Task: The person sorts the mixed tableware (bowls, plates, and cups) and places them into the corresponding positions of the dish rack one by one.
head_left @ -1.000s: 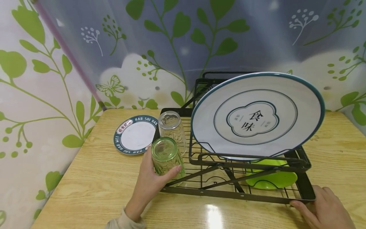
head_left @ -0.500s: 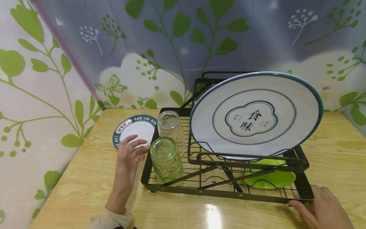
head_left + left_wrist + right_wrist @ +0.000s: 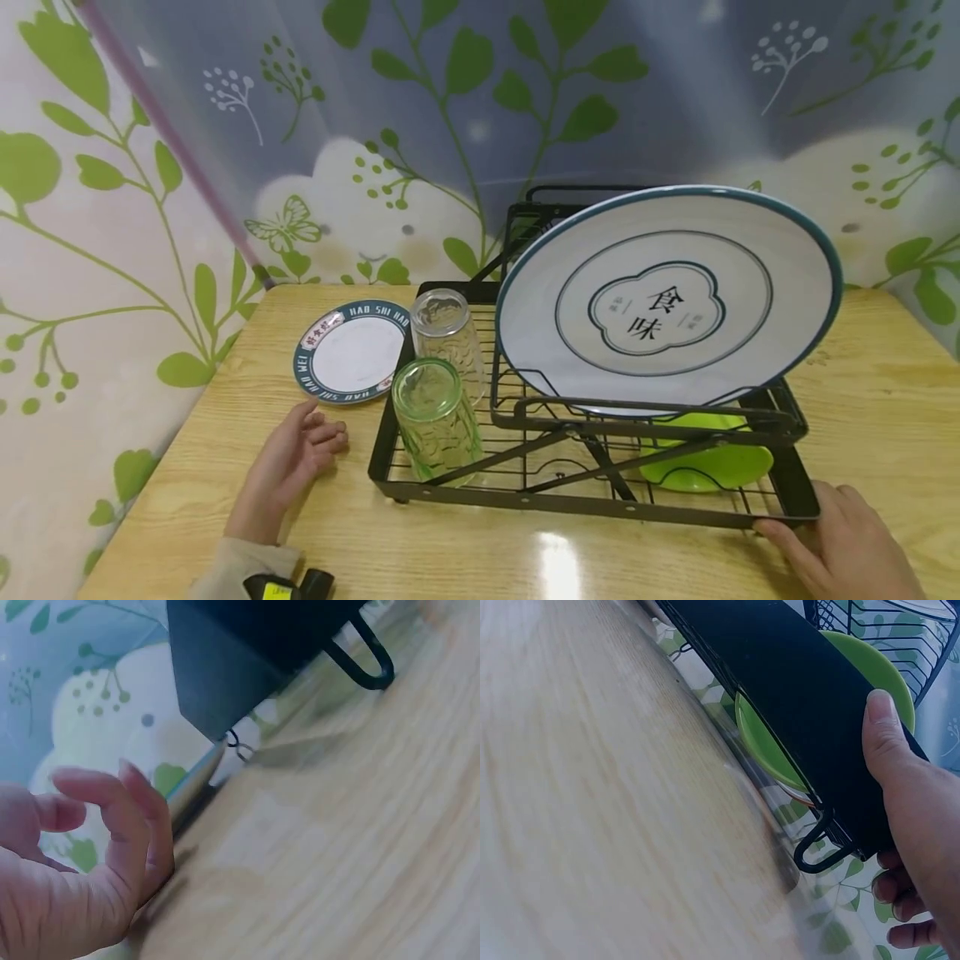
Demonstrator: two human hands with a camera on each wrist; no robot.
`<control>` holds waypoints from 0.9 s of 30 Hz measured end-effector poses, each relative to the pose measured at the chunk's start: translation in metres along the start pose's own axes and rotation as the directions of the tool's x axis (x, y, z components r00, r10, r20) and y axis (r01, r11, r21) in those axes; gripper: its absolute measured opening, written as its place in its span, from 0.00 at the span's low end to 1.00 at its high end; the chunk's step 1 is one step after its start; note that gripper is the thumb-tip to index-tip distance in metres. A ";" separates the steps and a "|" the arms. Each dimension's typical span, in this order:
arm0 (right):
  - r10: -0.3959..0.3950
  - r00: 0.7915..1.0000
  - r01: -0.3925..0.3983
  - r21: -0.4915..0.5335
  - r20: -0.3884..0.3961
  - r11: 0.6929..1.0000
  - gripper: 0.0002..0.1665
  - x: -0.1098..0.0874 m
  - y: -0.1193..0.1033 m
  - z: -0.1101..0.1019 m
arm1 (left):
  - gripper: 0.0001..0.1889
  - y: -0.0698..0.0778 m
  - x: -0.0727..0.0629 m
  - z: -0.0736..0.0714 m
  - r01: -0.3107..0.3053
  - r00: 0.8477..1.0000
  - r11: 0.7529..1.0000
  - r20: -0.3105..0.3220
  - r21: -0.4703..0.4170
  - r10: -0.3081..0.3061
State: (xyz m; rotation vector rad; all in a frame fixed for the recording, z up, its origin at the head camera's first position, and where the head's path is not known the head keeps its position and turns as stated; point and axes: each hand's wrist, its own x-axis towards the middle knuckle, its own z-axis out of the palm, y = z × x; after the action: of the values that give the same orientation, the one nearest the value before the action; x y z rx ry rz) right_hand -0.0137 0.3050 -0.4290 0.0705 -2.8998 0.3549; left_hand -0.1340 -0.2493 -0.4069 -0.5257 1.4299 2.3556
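Note:
A black dish rack (image 3: 577,502) stands on the wooden table, holding a large white plate (image 3: 667,308) tilted upright. Inside its left end, a green glass (image 3: 435,417) and a clear glass (image 3: 446,329) stand upside down. My left hand (image 3: 300,450) is left of the rack, holding nothing, fingers loosely bent near a small blue-rimmed plate (image 3: 356,350). My right hand (image 3: 858,542) grips the rack's front right corner. In the right wrist view its thumb (image 3: 881,724) presses on the black rim, the other fingers round the end.
A lime-green dish (image 3: 705,467) lies low in the right part of the rack. The rack's upper tier rises on crossed bars (image 3: 600,458). Behind the table (image 3: 465,558) hangs a leaf-patterned cloth (image 3: 420,108), also along the left side.
My left hand has let go of the green glass, which stays in the rack. It moved left past the small plate, then down towards me. The right hand kept its grip.

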 end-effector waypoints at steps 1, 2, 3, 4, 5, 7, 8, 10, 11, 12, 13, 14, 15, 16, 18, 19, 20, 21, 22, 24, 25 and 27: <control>0.005 1.000 -0.005 -0.004 0.006 1.000 0.33 0.000 0.000 0.000 | 0.15 0.000 0.002 0.000 0.013 1.000 1.000 0.013 0.011 -0.014; 0.010 1.000 -0.010 -0.005 0.008 1.000 0.33 0.000 0.000 0.000 | 0.15 0.001 0.004 0.001 0.019 0.999 1.000 0.026 0.015 -0.019; 0.013 1.000 -0.013 -0.006 0.010 1.000 0.33 0.000 0.001 0.000 | 0.15 0.001 0.007 0.002 0.024 0.999 1.000 0.037 0.020 -0.025; 0.018 1.000 -0.018 -0.008 0.011 1.000 0.34 0.000 0.001 0.000 | 0.16 0.001 0.008 0.002 0.024 0.999 0.999 0.046 0.033 -0.026; 0.017 1.000 -0.017 -0.007 0.009 1.000 0.34 0.000 0.001 0.000 | 0.17 0.001 0.010 0.002 0.024 0.998 0.998 0.060 0.056 -0.028; 0.012 1.000 -0.012 0.001 0.000 1.000 0.34 -0.001 0.001 0.000 | 0.20 0.002 0.013 0.002 0.019 0.996 0.994 0.088 0.106 -0.028; 0.013 1.000 -0.013 0.005 -0.001 1.000 0.35 -0.001 0.000 0.000 | 0.21 0.002 0.015 0.002 0.017 0.995 0.992 0.092 0.127 -0.028; 0.025 1.000 -0.025 0.006 0.017 1.000 0.36 0.000 0.000 0.000 | 0.23 0.002 0.017 0.001 0.006 0.995 0.986 0.099 0.169 -0.023; 0.026 0.999 -0.026 0.006 0.024 1.000 0.37 0.001 -0.001 0.000 | 0.24 0.002 0.017 0.000 0.000 0.995 0.985 0.100 0.174 -0.017; 0.030 0.999 -0.030 0.005 0.030 1.000 0.37 0.001 -0.001 -0.001 | 0.24 0.002 0.018 0.000 -0.010 0.995 0.986 0.098 0.169 -0.006; 0.034 0.999 -0.034 0.001 0.037 0.999 0.38 0.001 -0.001 -0.001 | 0.24 0.002 0.019 -0.001 -0.016 0.995 0.986 0.095 0.168 -0.001; 0.037 0.998 -0.037 -0.002 0.042 0.999 0.38 0.002 -0.001 -0.001 | 0.23 0.001 0.020 -0.001 -0.023 0.996 0.985 0.092 0.173 0.007; 0.035 0.999 -0.035 -0.001 0.039 0.999 0.38 0.002 -0.001 -0.001 | 0.22 0.001 0.021 -0.001 -0.032 0.996 0.983 0.086 0.183 0.017; 0.031 0.999 -0.031 0.002 0.036 1.000 0.37 0.002 -0.001 0.000 | 0.21 0.000 0.022 0.000 -0.041 0.997 0.979 0.074 0.199 0.027; 0.019 0.999 -0.020 0.008 0.031 1.000 0.37 0.002 0.000 0.000 | 0.18 -0.001 0.023 0.001 -0.065 0.997 0.968 0.055 0.244 0.053; 0.014 1.000 -0.014 0.011 0.027 1.000 0.36 0.002 0.000 0.000 | 0.16 -0.002 0.024 0.003 -0.071 0.997 0.961 0.042 0.269 0.062; 0.008 1.000 -0.009 0.015 0.023 1.000 0.35 0.002 0.000 0.001 | 0.16 -0.002 0.024 0.004 -0.080 0.997 0.954 0.027 0.290 0.075; 0.004 1.000 -0.004 0.015 0.019 1.000 0.34 0.001 0.000 0.001 | 0.15 -0.002 0.024 0.005 -0.085 0.996 0.949 0.012 0.304 0.085; 0.001 1.000 -0.001 0.017 0.018 1.000 0.34 0.001 0.001 0.001 | 0.16 -0.003 0.025 0.006 -0.091 0.995 0.944 0.000 0.317 0.096; -0.007 1.000 0.007 0.013 0.006 1.000 0.32 0.000 0.000 0.001 | 0.14 -0.004 0.026 0.008 -0.104 0.993 0.943 -0.023 0.316 0.117; -0.006 1.000 0.006 0.011 0.000 1.000 0.32 0.000 0.000 0.001 | 0.13 -0.004 0.026 0.009 -0.111 0.991 0.945 -0.034 0.308 0.128; -0.007 1.000 0.007 0.012 -0.008 1.000 0.33 0.000 0.000 0.000 | 0.11 -0.005 0.028 0.011 -0.129 0.987 0.951 -0.055 0.279 0.150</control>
State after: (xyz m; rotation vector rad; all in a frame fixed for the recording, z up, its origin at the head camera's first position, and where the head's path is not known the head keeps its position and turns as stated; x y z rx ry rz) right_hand -0.0133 0.3051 -0.4291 0.0811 -2.8895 0.3702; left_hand -0.1574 -0.2347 -0.4197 -0.4543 1.8492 2.2067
